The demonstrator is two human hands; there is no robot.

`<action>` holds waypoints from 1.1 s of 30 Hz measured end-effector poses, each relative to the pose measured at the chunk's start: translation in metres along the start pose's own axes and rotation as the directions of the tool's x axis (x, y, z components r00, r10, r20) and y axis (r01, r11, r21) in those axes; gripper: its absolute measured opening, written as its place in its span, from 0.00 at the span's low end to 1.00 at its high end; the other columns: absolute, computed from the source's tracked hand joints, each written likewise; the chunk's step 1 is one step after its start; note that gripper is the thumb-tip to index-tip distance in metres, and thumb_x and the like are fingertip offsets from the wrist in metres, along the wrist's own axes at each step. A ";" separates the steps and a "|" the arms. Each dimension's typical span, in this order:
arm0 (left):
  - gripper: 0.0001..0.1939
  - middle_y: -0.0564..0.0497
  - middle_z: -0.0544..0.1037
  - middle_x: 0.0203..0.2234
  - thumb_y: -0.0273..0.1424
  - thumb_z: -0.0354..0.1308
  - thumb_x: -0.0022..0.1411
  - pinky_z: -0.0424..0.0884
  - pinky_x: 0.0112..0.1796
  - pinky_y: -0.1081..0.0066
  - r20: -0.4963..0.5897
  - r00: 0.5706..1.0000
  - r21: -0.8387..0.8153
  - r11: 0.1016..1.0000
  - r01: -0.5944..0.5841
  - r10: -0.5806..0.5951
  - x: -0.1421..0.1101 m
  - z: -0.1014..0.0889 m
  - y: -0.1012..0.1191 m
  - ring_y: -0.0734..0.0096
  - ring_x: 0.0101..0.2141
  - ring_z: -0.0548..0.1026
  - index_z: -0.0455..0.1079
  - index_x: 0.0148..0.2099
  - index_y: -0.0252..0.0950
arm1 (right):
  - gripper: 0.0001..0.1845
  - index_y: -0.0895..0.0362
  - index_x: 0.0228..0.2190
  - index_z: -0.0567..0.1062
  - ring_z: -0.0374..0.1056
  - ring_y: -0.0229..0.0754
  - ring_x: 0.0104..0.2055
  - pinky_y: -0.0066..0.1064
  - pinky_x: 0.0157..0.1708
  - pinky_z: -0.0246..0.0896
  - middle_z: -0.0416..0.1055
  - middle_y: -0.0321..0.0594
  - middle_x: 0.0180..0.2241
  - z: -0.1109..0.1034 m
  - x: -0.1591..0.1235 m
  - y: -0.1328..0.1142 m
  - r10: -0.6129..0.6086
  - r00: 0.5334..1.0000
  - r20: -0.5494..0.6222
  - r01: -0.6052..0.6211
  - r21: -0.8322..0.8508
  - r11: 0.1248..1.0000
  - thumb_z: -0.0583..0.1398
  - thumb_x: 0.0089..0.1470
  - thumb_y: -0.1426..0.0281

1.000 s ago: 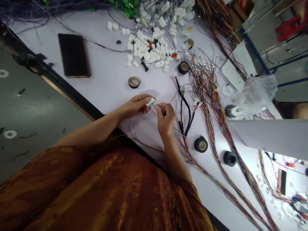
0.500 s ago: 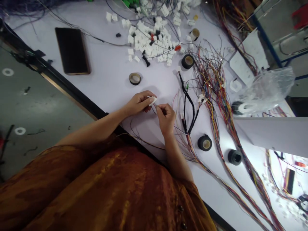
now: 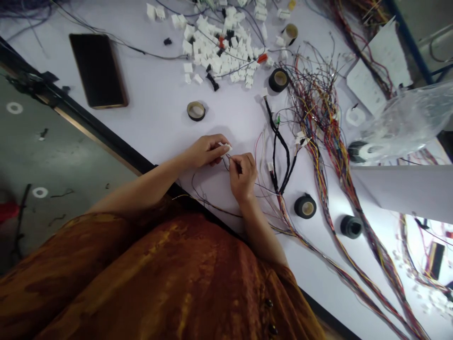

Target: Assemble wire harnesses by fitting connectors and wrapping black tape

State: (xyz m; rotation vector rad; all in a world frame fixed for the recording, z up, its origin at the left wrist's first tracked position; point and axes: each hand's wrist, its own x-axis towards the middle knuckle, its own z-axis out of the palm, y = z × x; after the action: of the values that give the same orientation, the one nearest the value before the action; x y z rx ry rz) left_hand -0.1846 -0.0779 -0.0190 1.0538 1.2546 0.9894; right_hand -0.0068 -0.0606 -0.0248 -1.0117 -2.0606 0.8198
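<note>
The left hand (image 3: 209, 151) pinches a white connector (image 3: 227, 148); the right hand (image 3: 243, 175), fingertips nearly closed, grips thin wires (image 3: 226, 162).

A phone (image 3: 98, 71) is laid flat on the table (image 3: 152, 113). A crumpled clear bag (image 3: 414, 118) is seen beside a white sheet (image 3: 380, 66). White rings (image 3: 34, 192) and dark scraps (image 3: 62, 193) are scattered on the floor (image 3: 85, 160).
</note>
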 end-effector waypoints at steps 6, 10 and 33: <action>0.13 0.56 0.70 0.16 0.40 0.60 0.64 0.62 0.18 0.79 0.055 0.997 -0.066 0.997 0.049 -0.046 0.000 -0.003 0.002 0.80 0.15 0.66 0.70 0.43 0.34 | 0.08 0.53 0.32 0.69 0.63 0.39 0.35 0.33 0.36 0.58 0.66 0.38 0.30 0.000 -0.002 0.004 -0.037 0.999 0.013 0.037 -0.010 0.999 0.54 0.64 0.70; 0.13 0.56 0.69 0.15 0.40 0.59 0.64 0.61 0.18 0.79 0.039 0.998 -0.048 0.998 0.045 -0.043 -0.001 -0.002 0.002 0.80 0.15 0.65 0.70 0.42 0.34 | 0.08 0.53 0.32 0.69 0.64 0.40 0.36 0.34 0.37 0.59 0.67 0.38 0.31 0.000 -0.003 0.006 -0.019 1.000 0.009 0.020 -0.023 1.000 0.54 0.64 0.70; 0.16 0.57 0.67 0.17 0.44 0.62 0.61 0.59 0.19 0.79 0.013 1.000 -0.060 0.998 0.012 -0.012 -0.002 0.008 0.003 0.80 0.17 0.65 0.70 0.41 0.35 | 0.09 0.53 0.32 0.70 0.65 0.40 0.37 0.33 0.39 0.61 0.68 0.38 0.32 0.004 -0.002 0.006 0.037 0.999 0.004 -0.037 0.027 0.999 0.53 0.65 0.68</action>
State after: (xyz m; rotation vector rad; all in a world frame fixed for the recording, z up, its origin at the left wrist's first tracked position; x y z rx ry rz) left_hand -0.1772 -0.0800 -0.0158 1.0032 1.2124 1.0044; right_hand -0.0068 -0.0601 -0.0319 -1.0365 -2.0338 0.8667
